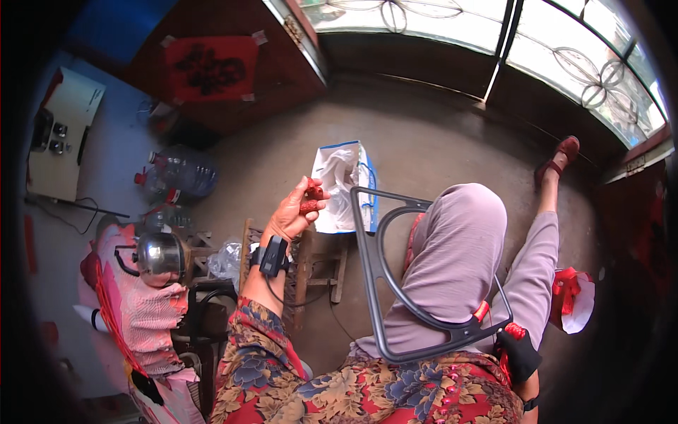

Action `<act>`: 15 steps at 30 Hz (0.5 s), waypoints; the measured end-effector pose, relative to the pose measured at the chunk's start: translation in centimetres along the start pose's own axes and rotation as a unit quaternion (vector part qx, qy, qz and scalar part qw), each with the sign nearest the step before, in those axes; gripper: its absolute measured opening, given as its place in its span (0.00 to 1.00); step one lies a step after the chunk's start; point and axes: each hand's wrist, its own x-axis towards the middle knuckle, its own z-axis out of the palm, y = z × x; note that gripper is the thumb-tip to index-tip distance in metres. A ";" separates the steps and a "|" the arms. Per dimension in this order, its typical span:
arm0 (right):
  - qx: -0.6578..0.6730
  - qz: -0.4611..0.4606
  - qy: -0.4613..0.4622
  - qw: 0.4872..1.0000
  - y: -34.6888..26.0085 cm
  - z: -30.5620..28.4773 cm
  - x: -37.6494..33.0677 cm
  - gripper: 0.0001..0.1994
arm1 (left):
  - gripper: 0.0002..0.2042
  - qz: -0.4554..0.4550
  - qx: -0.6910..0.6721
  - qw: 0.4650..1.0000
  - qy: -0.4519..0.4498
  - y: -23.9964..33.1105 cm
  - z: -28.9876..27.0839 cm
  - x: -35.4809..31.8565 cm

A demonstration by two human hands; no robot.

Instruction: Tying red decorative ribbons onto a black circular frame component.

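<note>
I have the left hand (293, 212) raised, its grip pinched on small red pieces (311, 198) above the open white bag (342, 185), while the right hand (519, 350) clamps the grey frame (381, 283) across my lap, which I'd keep steady.

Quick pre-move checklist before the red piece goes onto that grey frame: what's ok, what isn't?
1. Left hand grips the small red piece at the fingertips: ok.
2. Right hand, in a black glove, holds the grey frame at its lower corner: ok.
3. Frame resting across the lap: ok.
4. Red piece and frame touching: not ok, apart.
5. Where the piece fits on the frame: cannot tell.
6. White bag on the floor open: ok.
</note>
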 end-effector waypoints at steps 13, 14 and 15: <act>0.008 -0.072 -0.076 0.994 2.5 -0.5 1.9 0.06 | 0.20 0.053 -0.248 0.950 -0.181 -2.7 9.2 -12.9; 0.066 -0.043 -0.072 0.994 2.3 -0.2 1.8 0.10 | 0.20 0.065 -0.248 0.953 -0.160 -3.0 9.4 -13.0; 0.064 -0.044 -0.071 0.994 2.4 -0.2 1.8 0.10 | 0.19 0.078 -0.244 0.951 -0.176 -3.2 9.3 -13.1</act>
